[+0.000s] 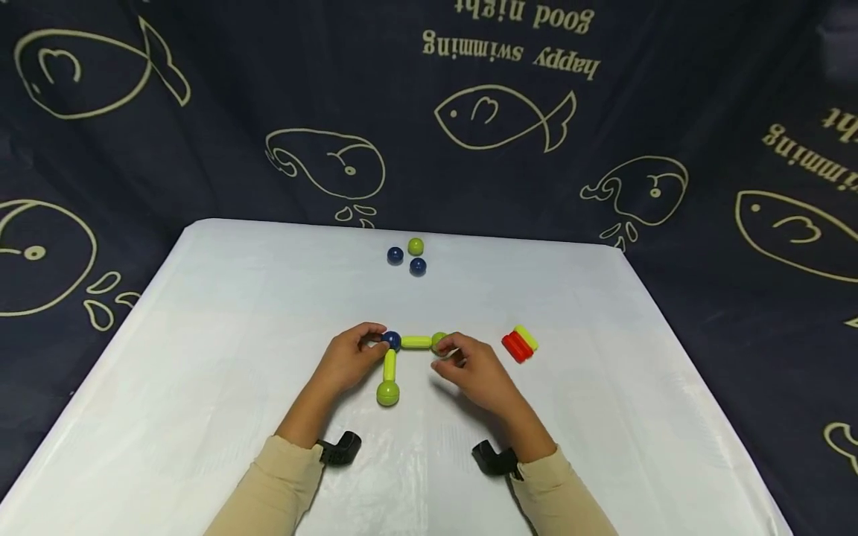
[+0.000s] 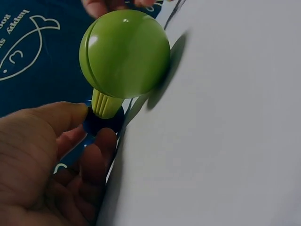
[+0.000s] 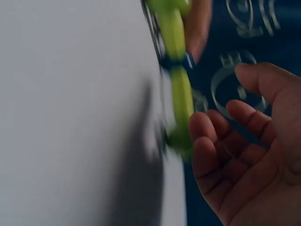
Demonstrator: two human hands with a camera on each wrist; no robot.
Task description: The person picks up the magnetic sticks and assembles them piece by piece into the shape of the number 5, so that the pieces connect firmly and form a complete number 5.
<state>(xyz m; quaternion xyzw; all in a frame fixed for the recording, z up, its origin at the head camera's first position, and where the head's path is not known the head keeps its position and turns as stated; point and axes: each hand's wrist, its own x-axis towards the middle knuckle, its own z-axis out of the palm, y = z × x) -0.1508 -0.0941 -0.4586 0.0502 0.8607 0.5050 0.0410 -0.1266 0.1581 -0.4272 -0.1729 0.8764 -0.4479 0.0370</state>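
Observation:
An L-shaped piece of sticks and balls lies on the white table. At its corner is a dark blue ball, pinched between the thumb and fingers of my left hand. One yellow-green stick runs right from it to a green ball. Another yellow-green stick points toward me and ends in a larger green ball, which looms big in the left wrist view. My right hand is beside the right-end ball, thumb apart from the loosely bent fingers; the right wrist view shows nothing held.
Toward the far edge sit two dark blue balls and a green ball. Right of my right hand lie red sticks and a yellow-green stick side by side. A dark cloth with fish drawings hangs behind the table.

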